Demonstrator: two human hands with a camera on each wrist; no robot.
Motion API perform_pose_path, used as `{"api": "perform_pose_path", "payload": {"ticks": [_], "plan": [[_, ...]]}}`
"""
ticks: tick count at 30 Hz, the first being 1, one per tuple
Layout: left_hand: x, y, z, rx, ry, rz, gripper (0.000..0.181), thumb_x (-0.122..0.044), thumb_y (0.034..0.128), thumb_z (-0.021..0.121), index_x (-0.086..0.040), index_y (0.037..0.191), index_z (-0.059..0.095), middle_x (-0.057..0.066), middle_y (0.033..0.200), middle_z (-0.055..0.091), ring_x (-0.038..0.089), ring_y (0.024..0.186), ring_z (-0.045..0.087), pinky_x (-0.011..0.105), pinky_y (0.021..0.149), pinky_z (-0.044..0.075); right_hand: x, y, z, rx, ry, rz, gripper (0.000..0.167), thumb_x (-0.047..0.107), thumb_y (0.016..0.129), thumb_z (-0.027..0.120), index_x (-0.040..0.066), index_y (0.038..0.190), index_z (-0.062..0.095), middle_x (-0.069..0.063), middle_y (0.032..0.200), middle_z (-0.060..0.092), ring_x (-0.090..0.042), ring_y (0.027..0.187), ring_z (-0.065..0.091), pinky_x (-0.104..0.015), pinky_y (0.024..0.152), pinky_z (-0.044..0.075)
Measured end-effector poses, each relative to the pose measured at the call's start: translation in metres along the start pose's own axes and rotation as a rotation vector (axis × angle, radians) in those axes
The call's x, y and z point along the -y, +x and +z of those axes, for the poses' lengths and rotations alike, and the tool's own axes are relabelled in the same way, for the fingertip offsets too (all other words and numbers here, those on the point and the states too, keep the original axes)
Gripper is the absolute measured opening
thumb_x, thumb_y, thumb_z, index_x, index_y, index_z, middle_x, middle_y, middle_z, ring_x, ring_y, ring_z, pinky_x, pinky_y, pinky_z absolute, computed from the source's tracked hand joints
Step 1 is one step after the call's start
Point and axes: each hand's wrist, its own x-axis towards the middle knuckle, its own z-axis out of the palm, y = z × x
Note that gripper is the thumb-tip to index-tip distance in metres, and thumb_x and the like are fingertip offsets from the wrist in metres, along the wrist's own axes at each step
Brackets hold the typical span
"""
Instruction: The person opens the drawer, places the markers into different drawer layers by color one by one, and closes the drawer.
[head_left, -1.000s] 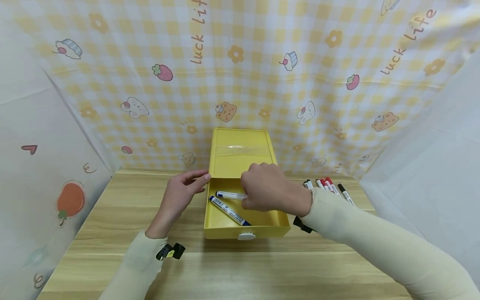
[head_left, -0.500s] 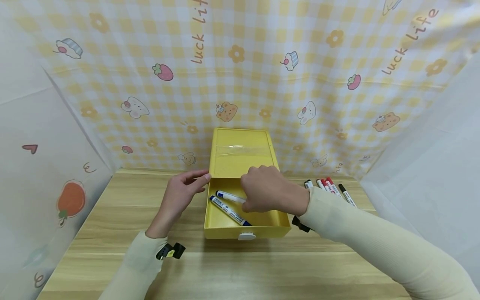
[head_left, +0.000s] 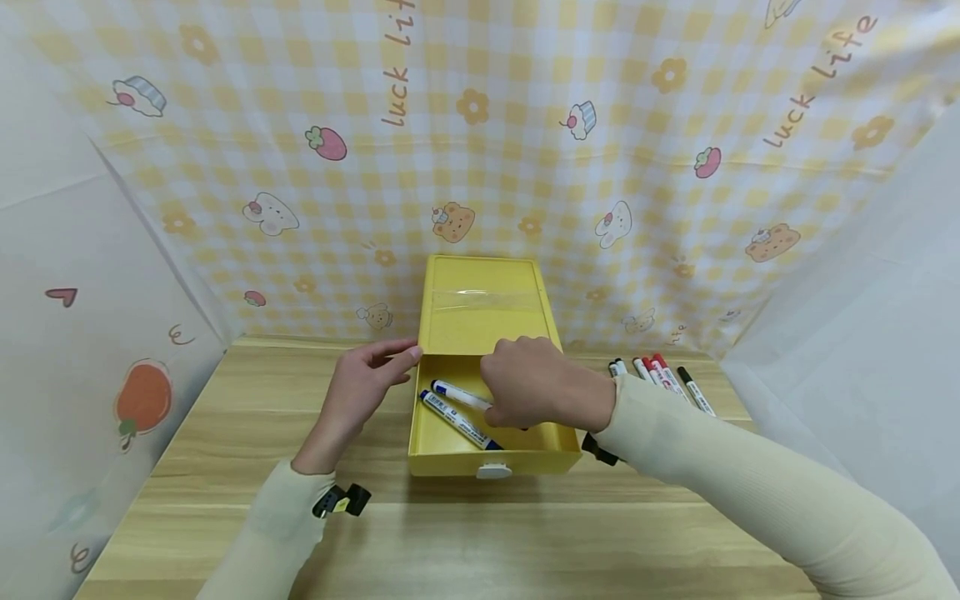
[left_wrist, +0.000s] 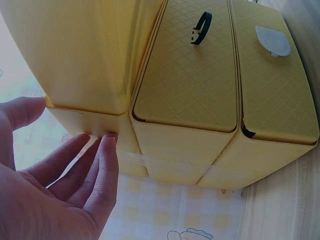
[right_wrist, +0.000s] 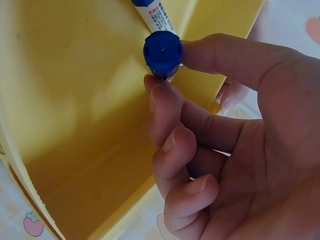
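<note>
In the head view my right hand is over the pulled-out yellow drawer. Its thumb and index finger pinch a whiteboard marker, whose blue end faces the right wrist camera. Beside it in the drawer lies another blue-capped marker, slanted. My left hand touches the upper front corner of the yellow drawer cabinet. In the left wrist view, its thumb rests at the edge and its nearly straight fingers touch the side wall.
Several markers with black and red caps lie on the wooden table, right of the cabinet. A checked cloth hangs behind. Two lower drawers show in the left wrist view, one with a black loop, one with a white handle.
The pinched marker has turned from nearly level to a slant, closer in line with the one lying beside it. My right hand has shifted slightly downward. The left hand keeps its place.
</note>
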Motion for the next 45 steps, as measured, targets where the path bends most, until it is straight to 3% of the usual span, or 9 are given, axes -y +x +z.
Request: {"api": "perform_pose_path", "payload": {"ticks": [3, 10, 22, 38, 45], "plan": [[0.0000, 0.0003, 0.0002, -0.001, 0.001, 0.002, 0.046, -0.034, 0.1062, 0.077, 0.000, 0.137, 0.076, 0.018, 0.139, 0.073, 0.033, 0.113, 0.076, 0.033, 0.089, 0.065, 0.0004, -0.0003, -0.0001, -0.004, -0.003, 0.001, 0.048, 0.025, 0.096, 0.080, 0.020, 0.054, 0.058, 0.010, 0.045, 0.050, -0.010, 0.038, 0.042, -0.024, 0.039, 0.027], [-0.0003, 0.0007, 0.0007, -0.001, -0.009, 0.002, 0.045, -0.033, 0.1059, 0.078, 0.000, 0.136, 0.076, 0.017, 0.139, 0.073, 0.031, 0.112, 0.076, 0.032, 0.088, 0.064, 0.0004, 0.0001, 0.0010, -0.017, -0.040, 0.002, 0.055, 0.027, 0.097, 0.080, 0.020, 0.059, 0.041, 0.007, 0.059, 0.026, -0.010, 0.050, 0.023, -0.027, 0.044, 0.023], [-0.0005, 0.0004, 0.0002, 0.000, -0.018, -0.002, 0.046, -0.034, 0.1060, 0.078, 0.000, 0.137, 0.076, 0.017, 0.140, 0.072, 0.042, 0.120, 0.073, 0.031, 0.088, 0.064, 0.0001, -0.0001, 0.0028, -0.040, -0.046, -0.005, 0.054, 0.028, 0.096, 0.081, 0.021, 0.059, 0.043, 0.007, 0.059, 0.029, -0.009, 0.049, 0.026, -0.026, 0.042, 0.025], [0.0003, 0.0005, 0.0008, -0.004, -0.013, -0.005, 0.046, -0.034, 0.1058, 0.078, 0.000, 0.137, 0.076, 0.017, 0.140, 0.072, 0.039, 0.118, 0.074, 0.031, 0.089, 0.064, -0.0027, -0.0027, 0.0036, -0.056, -0.013, -0.024, 0.059, 0.022, 0.096, 0.079, 0.021, 0.055, 0.037, 0.009, 0.054, 0.018, -0.008, 0.048, 0.016, -0.025, 0.043, 0.017], [0.0001, 0.0004, 0.0005, -0.006, -0.005, -0.012, 0.046, -0.034, 0.1062, 0.077, -0.001, 0.138, 0.076, 0.017, 0.142, 0.072, 0.038, 0.115, 0.076, 0.032, 0.089, 0.064, -0.0020, -0.0032, 0.0038, -0.064, -0.036, -0.001, 0.057, 0.026, 0.095, 0.079, 0.021, 0.057, 0.037, 0.008, 0.057, 0.022, -0.009, 0.050, 0.020, -0.026, 0.043, 0.019]]}}
